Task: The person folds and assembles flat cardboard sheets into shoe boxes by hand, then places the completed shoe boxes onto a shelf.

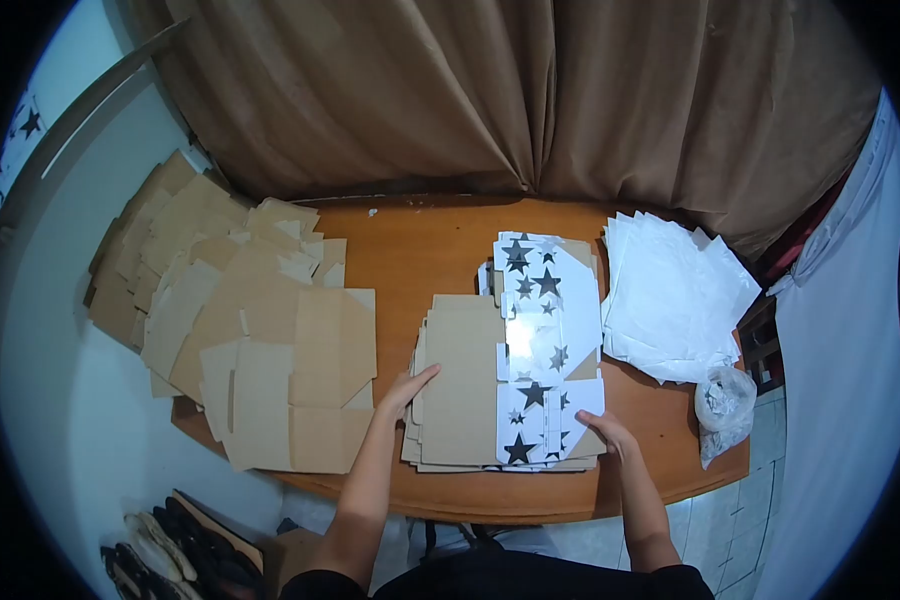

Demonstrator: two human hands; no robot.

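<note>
In front of me on the table lies a stack of flat, die-cut cardboard boxes [457,380], plain brown on its left part. Its right part shows a white printed panel with black stars [532,345]. My left hand [408,390] grips the stack's left edge, thumb on top and the other fingers mostly hidden. At the lower right edge my right hand [608,432] holds the star-printed cardboard, its thumb lying over the white surface. The fingers beneath are out of sight.
A big spread pile of brown flat cardboard [260,340] covers the table's left side. White sheets [670,295] are stacked at the right, above a clear plastic bag [725,405]. Brown curtain [490,90] hangs behind the wooden table [435,240]. Shoes [175,545] stand at lower left.
</note>
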